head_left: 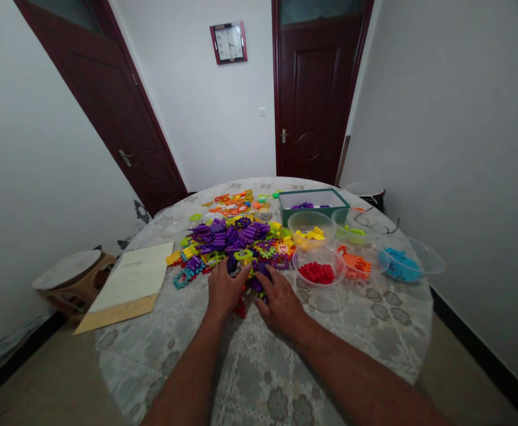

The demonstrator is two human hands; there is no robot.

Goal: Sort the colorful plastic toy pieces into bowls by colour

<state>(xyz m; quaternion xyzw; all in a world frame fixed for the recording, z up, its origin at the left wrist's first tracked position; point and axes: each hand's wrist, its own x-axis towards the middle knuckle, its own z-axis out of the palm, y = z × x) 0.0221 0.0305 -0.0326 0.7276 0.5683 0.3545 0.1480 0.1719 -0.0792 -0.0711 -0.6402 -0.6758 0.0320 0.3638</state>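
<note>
A pile of plastic building pieces (227, 236) in mixed colours lies on the round table, with many purple pieces heaped on top. My left hand (226, 287) is at the pile's front edge, its thumb and fingers curved around dark purple pieces. Close beside it, my right hand (283, 302) has its fingers bent over purple pieces (256, 283), the thumb lower down. Both hands partly hide what they grip. A red piece (241, 309) shows on the cloth between the wrists.
Clear tubs stand to the right, holding red pieces (316, 273), yellow pieces (312, 234), orange pieces (355, 264), green pieces (354, 231) and blue pieces (400, 264). Behind them is a green-rimmed box (288, 214) with purple pieces inside. Paper sheets (130, 278) lie left. Glasses (381, 226) rest at the right.
</note>
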